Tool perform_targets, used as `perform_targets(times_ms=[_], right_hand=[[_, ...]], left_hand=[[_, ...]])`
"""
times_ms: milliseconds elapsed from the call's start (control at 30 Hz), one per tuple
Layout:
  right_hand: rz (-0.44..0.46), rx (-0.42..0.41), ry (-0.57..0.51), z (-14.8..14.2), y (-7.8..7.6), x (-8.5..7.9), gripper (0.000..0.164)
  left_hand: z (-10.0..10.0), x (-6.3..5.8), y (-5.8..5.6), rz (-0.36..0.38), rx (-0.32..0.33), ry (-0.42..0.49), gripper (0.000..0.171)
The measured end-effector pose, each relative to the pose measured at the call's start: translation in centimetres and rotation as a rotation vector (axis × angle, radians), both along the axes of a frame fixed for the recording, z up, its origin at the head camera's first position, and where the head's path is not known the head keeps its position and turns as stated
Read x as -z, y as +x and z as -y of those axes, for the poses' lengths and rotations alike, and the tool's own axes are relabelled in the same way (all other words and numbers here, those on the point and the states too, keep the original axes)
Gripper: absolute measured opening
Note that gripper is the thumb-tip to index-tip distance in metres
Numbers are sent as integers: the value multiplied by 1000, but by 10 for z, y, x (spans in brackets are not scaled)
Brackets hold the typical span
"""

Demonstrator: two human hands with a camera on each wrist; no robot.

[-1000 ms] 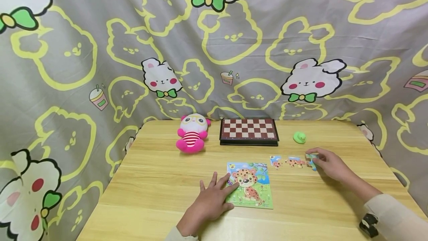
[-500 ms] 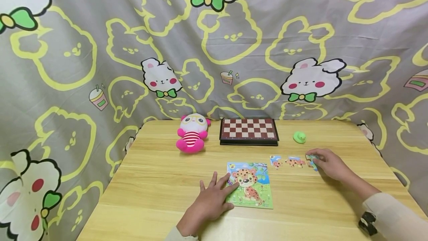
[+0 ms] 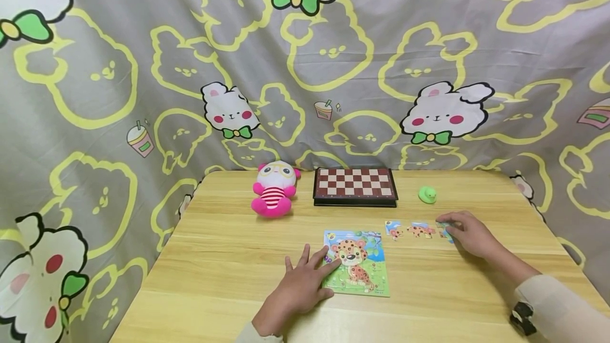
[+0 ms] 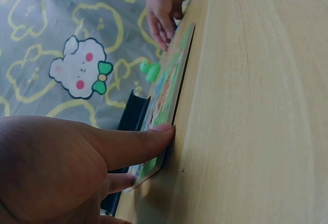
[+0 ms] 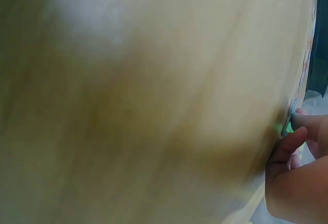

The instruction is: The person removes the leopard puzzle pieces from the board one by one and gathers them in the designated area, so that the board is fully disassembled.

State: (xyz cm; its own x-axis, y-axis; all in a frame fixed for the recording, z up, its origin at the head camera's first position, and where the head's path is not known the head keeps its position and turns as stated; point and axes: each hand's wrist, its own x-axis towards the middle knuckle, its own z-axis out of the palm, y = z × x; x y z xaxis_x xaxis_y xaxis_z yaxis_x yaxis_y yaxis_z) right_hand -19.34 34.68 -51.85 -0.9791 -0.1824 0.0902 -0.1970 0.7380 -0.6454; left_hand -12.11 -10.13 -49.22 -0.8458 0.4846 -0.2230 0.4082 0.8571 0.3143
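Observation:
A square leopard puzzle (image 3: 358, 279) lies flat on the wooden table, its picture facing up. My left hand (image 3: 301, 286) rests at its left side with fingers spread, fingertips on the board's left part. The left wrist view shows the thumb (image 4: 138, 144) straight against the board's edge. To the right of the board, two loose groups of puzzle pieces lie in a row, a corner piece (image 3: 393, 230) and a leopard-body piece (image 3: 419, 231). At the row's right end, my right hand (image 3: 472, 233) pinches a blue-green puzzle piece (image 3: 446, 233), partly hidden by the fingers.
Behind the board stands a folded chessboard box (image 3: 355, 184). A pink panda plush (image 3: 274, 195) sits at the back left, and a small green duck (image 3: 427, 195) at the back right. A patterned curtain (image 3: 305, 78) closes off the table's far side.
My right hand and its puzzle piece have turned and shifted slightly right beside the other pieces. The left hand stays in place on the board.

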Motion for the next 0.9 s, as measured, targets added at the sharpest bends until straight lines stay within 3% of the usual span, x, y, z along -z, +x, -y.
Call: perform_targets(times_ms=[333,900], right_hand=[[-26,7,33,0,-2,2,24],[24,13,-2,0,1,-1,25]], left_hand=[[-1,-2,0,-3,2,1,67],[-1,-4,1,11,-4,1,67]])
